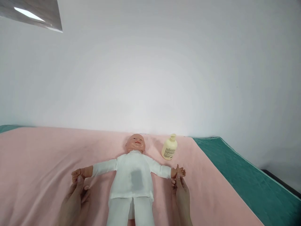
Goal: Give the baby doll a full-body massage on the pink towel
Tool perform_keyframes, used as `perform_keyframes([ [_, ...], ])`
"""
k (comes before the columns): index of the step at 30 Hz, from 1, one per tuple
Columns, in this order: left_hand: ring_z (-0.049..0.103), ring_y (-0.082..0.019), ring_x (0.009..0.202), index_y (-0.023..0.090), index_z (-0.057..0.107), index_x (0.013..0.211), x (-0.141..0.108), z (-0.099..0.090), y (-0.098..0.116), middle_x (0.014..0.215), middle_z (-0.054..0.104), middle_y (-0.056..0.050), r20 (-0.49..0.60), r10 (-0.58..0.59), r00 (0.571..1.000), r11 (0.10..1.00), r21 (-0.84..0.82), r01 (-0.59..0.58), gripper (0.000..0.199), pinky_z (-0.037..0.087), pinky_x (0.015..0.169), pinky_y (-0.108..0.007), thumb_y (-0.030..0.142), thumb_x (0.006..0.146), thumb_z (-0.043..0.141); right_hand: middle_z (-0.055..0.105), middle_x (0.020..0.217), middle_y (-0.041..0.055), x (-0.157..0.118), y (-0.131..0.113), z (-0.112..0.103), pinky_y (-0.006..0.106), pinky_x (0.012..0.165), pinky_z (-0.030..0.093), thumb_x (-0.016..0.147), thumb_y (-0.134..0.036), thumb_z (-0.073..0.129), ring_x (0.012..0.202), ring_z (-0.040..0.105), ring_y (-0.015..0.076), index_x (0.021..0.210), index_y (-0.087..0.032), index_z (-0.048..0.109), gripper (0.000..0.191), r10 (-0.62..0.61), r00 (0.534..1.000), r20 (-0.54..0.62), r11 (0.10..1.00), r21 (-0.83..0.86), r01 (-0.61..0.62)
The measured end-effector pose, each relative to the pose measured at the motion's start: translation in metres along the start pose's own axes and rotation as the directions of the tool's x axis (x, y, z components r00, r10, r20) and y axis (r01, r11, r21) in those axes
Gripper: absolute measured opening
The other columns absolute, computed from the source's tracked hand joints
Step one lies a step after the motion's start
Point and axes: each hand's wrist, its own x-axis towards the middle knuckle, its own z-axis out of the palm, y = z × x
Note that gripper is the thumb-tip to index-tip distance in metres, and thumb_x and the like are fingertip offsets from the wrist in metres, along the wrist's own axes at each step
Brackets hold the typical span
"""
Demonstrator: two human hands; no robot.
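Observation:
A baby doll (131,175) in a white top and white trousers lies on its back, head toward the wall, both arms stretched out sideways. A grey patch marks the front of its top. My left hand (76,199) is closed on the doll's hand at the left, thumb on top. On the other side, my right hand (181,191) pinches the doll's other hand near the wrist. A pale yellow pump bottle (169,148) stands upright beyond my right hand, beside the doll's head.
A pink cloth (42,157) with some wrinkles lies under the doll. Green sheet (246,175) shows at the right and at the far left corner. A white wall (150,69) rises behind. Something grey and shiny (33,14) hangs at the top left.

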Motion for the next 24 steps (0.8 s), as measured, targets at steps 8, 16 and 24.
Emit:
perform_keyframes([
  [8,0.058,-0.014,0.059,0.023,0.071,0.109,-0.051,0.027,-0.005,0.088,0.073,-0.004,0.318,0.252,0.914,0.884,0.309,-0.351,0.047,0.05,0.051,-0.023,0.049,0.07,0.073,0.067,0.096,0.0058,-0.049,-0.009,0.036,0.027,0.065,0.05,0.086,-0.04,0.061,0.074,0.059,0.0176,0.122,-0.022,0.063,0.04,-0.334,0.888,0.317,0.888,-0.21,0.409],
  [16,0.066,-0.02,0.106,0.036,0.073,0.105,-0.045,0.033,-0.03,0.118,0.069,0.003,0.726,0.461,0.51,0.55,0.217,-0.806,0.025,0.054,0.089,-0.024,0.033,0.085,0.058,0.062,0.112,0.0055,-0.056,0.003,0.047,0.03,0.086,0.052,0.085,-0.009,0.057,0.103,0.06,0.02,0.118,-0.033,0.066,0.042,-0.381,0.517,0.767,0.754,-0.065,0.654],
  [24,0.066,-0.013,0.105,0.033,0.07,0.11,-0.036,0.031,-0.033,0.123,0.065,0.006,0.828,0.476,0.295,0.285,0.172,-0.943,0.029,0.05,0.09,-0.016,0.023,0.088,0.055,0.062,0.113,0.0037,-0.055,-0.003,0.049,0.029,0.089,0.052,0.091,-0.011,0.054,0.101,0.061,0.0173,0.125,-0.036,0.061,0.043,-0.364,0.383,0.849,0.665,-0.051,0.745],
])
